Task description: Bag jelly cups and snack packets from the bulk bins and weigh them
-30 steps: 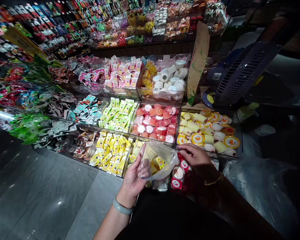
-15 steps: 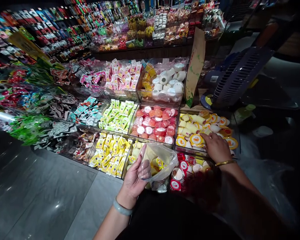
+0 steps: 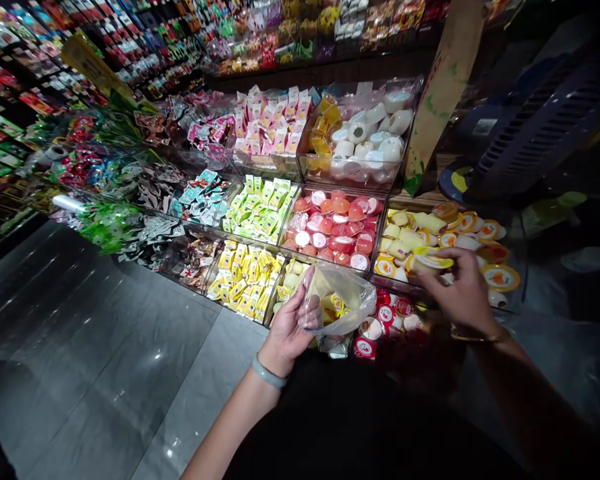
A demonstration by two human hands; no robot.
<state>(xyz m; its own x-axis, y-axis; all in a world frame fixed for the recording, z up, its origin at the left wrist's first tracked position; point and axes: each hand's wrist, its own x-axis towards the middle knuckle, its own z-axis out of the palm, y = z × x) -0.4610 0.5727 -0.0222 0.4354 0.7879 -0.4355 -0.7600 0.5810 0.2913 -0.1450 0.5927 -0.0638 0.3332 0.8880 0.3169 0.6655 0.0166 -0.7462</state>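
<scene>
My left hand (image 3: 290, 327) pinches the rim of a clear plastic bag (image 3: 343, 297), held open above the front bins, with yellow sweets inside. My right hand (image 3: 457, 290) is closed on a yellow-lidded jelly cup (image 3: 427, 260) lifted from the bin of yellow and white jelly cups (image 3: 447, 230). Below the bag lies a bin of red-lidded cups (image 3: 387, 320). A bin of pink and red jelly cups (image 3: 337, 223) sits just behind the bag.
Clear bins of wrapped candy fill the counter: yellow packets (image 3: 245, 280), green packets (image 3: 260, 210), pink packets (image 3: 273, 127), white cups (image 3: 370, 137). A brown paper bag (image 3: 443, 87) stands beside a blue fan (image 3: 535, 127). Grey tiled floor (image 3: 105, 360) lies to the left.
My right hand went from the red-lidded cups beside the bag up to the yellow cup bin and has picked up a yellow-lidded cup. The view shifted left and down.
</scene>
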